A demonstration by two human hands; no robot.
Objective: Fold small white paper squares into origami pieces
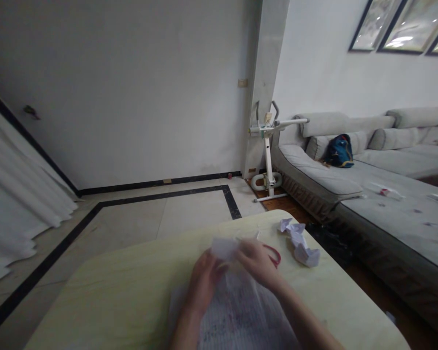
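Observation:
A small white piece of paper is held up between my two hands over the table. My left hand grips its lower left side with curled fingers, somewhat blurred. On its right edge, my right hand has its fingers closed. Below both hands lies a lined sheet with writing, partly covered by my forearms. The red-handled scissors lie just beyond my right hand, which hides part of them. Several folded white paper pieces sit in a row to the right.
The pale yellow table has a rounded far corner. A grey sofa with a blue backpack stands to the right. White exercise equipment is by the wall, and a white curtain hangs at left.

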